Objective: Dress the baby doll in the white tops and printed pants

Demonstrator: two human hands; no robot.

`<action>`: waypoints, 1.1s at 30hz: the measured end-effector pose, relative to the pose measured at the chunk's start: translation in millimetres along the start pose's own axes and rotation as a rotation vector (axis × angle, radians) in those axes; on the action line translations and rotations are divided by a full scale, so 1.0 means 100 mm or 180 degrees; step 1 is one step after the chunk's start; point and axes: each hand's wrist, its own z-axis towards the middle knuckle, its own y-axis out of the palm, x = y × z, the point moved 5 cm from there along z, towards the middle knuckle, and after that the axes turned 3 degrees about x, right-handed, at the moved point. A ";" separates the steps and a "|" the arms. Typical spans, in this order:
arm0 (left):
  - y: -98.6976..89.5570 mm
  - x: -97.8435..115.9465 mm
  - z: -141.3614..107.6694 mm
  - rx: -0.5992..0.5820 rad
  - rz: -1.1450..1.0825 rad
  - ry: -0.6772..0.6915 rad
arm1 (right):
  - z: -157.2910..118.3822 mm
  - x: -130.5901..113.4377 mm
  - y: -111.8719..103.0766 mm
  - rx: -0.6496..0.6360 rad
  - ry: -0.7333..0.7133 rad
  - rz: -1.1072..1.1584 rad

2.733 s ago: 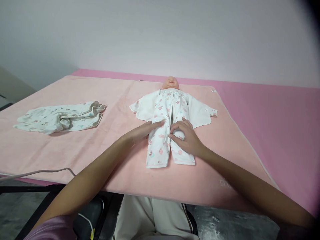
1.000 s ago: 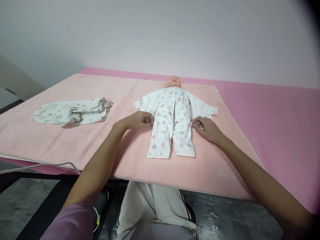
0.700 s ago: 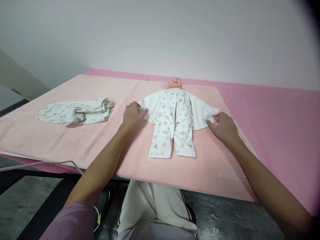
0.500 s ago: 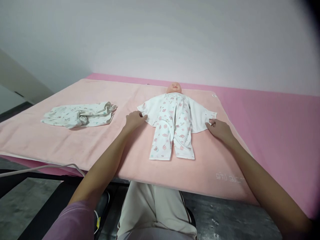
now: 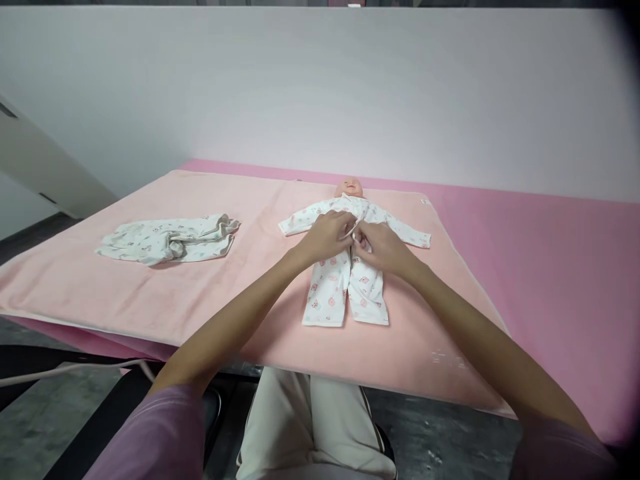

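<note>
A doll lies on its back with its head [image 5: 349, 187] toward the wall. It wears a white baby jacket [image 5: 411, 235] with a small pink print, its sleeves spread out to both sides. Below my hands lie two legs of matching printed trousers [image 5: 327, 300]; I cannot tell where they meet the jacket. My left hand [image 5: 326, 237] and my right hand [image 5: 384, 248] meet over the doll's chest. Each is closed, its fingers pinching the jacket's front edge, and they nearly touch. The hands cover the middle of the jacket.
A second printed baby garment [image 5: 170, 239] lies folded on the left of the light pink blanket [image 5: 270, 207]. Under the blanket is a darker pink table cover [image 5: 540, 267]. A wall [image 5: 320, 93] rises behind. A pale cable [image 5: 75, 370] hangs near the front left edge.
Both hands have moved from the outer sides in to the doll's chest. The jacket's front panels, spread with their plain white side up, are now folded inward, showing the printed sleeves.
</note>
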 end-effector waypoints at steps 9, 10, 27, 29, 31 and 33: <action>0.06 -0.73 -0.91 0.0593 -0.0412 -0.0865 | -0.75 0.58 0.09 0.0791 0.0247 0.0020; 0.07 -0.76 -0.93 0.0590 -0.0342 -0.0964 | -0.76 0.64 0.10 0.0764 0.0208 -0.0053; 0.04 -0.54 -0.98 -0.0157 0.0166 -0.0829 | -0.84 0.67 0.20 -0.0438 0.0461 -0.0242; -0.03 -0.52 -0.97 -0.0087 0.0155 -0.0761 | -0.85 0.60 0.11 -0.0400 0.0399 -0.0164; -0.13 -0.52 -0.90 0.0247 0.0111 -0.0692 | -0.79 0.54 0.01 -0.0202 0.0377 -0.0064; -0.21 -0.56 -0.74 0.0633 0.0037 -0.0618 | -0.65 0.52 -0.10 0.0137 0.0418 0.0018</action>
